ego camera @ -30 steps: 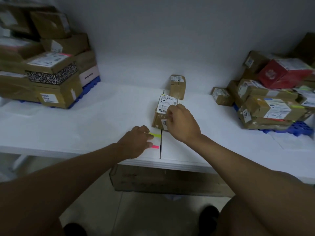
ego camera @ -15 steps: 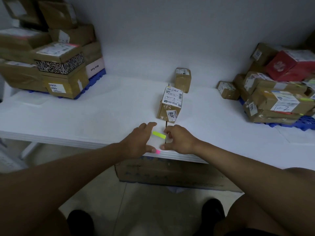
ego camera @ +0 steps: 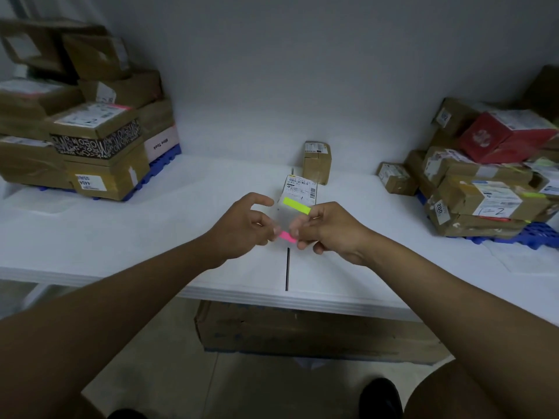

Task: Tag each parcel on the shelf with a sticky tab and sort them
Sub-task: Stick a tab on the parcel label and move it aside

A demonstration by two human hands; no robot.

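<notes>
Sticky tabs: pink tab (ego camera: 287, 237) and yellow-green tab (ego camera: 296, 205), thin paper strips, featherlight, floppy; best pinched at an end.
Hands: left hand (ego camera: 242, 226) and right hand (ego camera: 328, 229) at frame centre, both pinching the pink tab.
Parcel: small cardboard box (ego camera: 299, 192), labelled, light-looking, just behind them on the white counter (ego camera: 211, 192).

Between my fingers (ego camera: 276, 229) the pink tab (ego camera: 287, 237) and yellow tab (ego camera: 297, 205) look like thin glossy film; the parcels (ego camera: 317, 163) are matt brown cardboard with paper labels, the shelf (ego camera: 211, 237) smooth matt white.
</notes>
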